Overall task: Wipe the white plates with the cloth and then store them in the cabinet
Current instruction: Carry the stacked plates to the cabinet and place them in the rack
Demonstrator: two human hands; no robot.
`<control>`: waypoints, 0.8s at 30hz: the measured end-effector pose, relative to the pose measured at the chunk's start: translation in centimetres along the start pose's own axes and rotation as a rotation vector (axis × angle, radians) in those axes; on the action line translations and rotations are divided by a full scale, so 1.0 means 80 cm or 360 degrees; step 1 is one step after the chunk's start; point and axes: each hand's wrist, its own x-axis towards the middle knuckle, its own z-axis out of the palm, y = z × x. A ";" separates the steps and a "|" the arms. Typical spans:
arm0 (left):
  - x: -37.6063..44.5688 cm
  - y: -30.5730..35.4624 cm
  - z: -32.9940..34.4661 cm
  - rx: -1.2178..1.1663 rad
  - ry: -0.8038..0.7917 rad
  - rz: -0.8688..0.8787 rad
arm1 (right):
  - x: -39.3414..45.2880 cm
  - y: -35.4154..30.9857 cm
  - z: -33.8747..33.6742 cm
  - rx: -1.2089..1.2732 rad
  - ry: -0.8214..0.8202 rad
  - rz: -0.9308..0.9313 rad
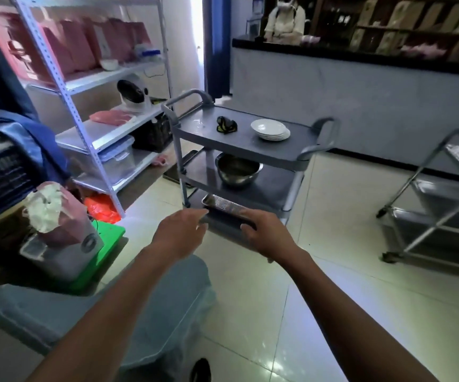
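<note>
A stack of white plates [270, 129] sits on the top shelf of a grey service cart [253, 150]. A crumpled dark cloth with yellow trim [226, 124] lies on the same shelf, left of the plates. My left hand [180, 234] and my right hand [268, 234] are stretched out in front of me, low, over the floor before the cart's bottom shelf. Both hands hold nothing, with fingers loosely relaxed. They are well short of the plates and the cloth.
A steel bowl [238, 169] sits on the cart's middle shelf and a metal tray [223, 208] on the bottom. White shelving [99, 86] stands at left, a metal trolley [437, 213] at right, a counter [360, 86] with a person behind it.
</note>
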 end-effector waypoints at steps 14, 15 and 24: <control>0.221 0.055 0.075 -0.0143 -0.0162 0.0244 | 0.140 0.135 -0.027 0.0122 0.0112 0.0419; 0.236 0.058 0.079 -0.0134 -0.0178 0.0267 | 0.150 0.144 -0.027 0.0131 0.0117 0.0442; 0.352 0.109 0.116 -0.0121 -0.0289 0.0453 | 0.211 0.226 -0.045 0.0275 0.0190 0.0621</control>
